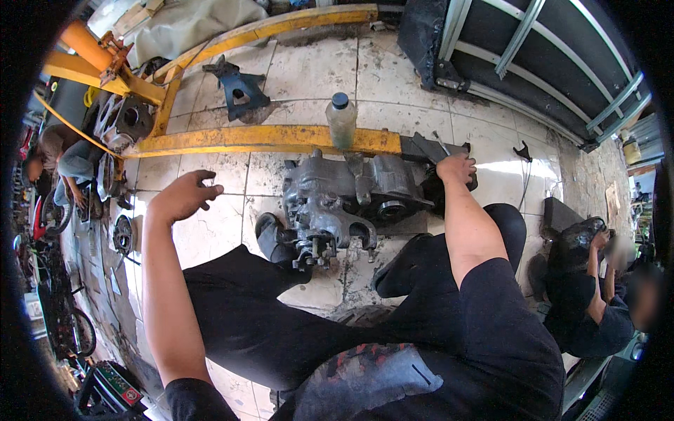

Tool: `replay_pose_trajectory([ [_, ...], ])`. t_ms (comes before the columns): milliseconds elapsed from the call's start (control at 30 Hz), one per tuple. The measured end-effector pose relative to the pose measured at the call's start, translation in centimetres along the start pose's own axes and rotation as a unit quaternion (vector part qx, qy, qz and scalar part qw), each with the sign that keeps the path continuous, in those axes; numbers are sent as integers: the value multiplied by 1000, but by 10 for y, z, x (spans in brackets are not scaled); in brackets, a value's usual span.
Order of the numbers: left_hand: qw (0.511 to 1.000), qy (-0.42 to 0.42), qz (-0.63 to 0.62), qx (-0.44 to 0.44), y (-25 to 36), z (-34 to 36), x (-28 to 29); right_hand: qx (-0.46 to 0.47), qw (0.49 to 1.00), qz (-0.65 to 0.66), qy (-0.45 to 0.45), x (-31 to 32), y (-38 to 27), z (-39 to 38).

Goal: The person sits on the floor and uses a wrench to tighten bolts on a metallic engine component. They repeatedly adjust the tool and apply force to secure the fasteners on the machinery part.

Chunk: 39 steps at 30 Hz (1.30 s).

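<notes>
A grey cast-metal gearbox housing (pixel 316 189) rests on the tiled floor between my legs, with a round opening on its right part and linkage pieces at its front. My left hand (pixel 187 197) hangs in the air left of the housing, fingers apart and holding nothing. At the housing's right end, my right hand (pixel 456 170) is curled over a thin metal rod-like tool (pixel 441 143), whose tip sticks up past the fingers. Dark parts under that hand are partly hidden. Just behind the housing stands a clear bottle (pixel 340 123) with a dark cap.
A yellow steel beam (pixel 239 139) of a hoist crosses behind the housing. Beyond it stands a dark blue jack stand (pixel 242 91). A forked metal piece (pixel 522 151) lies to the right. Another person (pixel 590 295) sits at the right; one more (pixel 74 165) crouches far left.
</notes>
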State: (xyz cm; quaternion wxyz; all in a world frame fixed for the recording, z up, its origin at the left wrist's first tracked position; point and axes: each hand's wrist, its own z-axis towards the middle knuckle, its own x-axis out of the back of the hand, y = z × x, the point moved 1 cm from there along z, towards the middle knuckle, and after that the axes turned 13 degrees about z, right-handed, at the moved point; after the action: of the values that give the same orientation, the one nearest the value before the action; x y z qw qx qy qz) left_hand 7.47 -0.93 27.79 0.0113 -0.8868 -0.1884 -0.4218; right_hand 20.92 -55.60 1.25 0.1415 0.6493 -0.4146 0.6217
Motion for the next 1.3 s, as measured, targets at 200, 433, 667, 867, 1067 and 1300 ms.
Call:
replay_pose_trajectory([
  [200, 999, 31, 18, -8, 24, 5, 11, 101, 989, 38, -97, -52, 41, 47],
  [433, 997, 58, 37, -29, 37, 6, 15, 178, 929, 312, 93, -25, 25, 28],
  [667, 997, 54, 44, -43, 26, -13, 11, 387, 747, 531, -106, 159, -76, -88],
  [867, 995, 82, 17, -61, 11, -26, 13, 458, 708, 463, -273, 203, -94, -151],
  [1067, 996, 64, -15, -53, -11, -32, 6, 286, 563, 650, -423, 162, -136, -224],
  [1300, 997, 49, -13, -67, -12, -18, 15, 458, 781, 295, -306, 81, -122, -223],
])
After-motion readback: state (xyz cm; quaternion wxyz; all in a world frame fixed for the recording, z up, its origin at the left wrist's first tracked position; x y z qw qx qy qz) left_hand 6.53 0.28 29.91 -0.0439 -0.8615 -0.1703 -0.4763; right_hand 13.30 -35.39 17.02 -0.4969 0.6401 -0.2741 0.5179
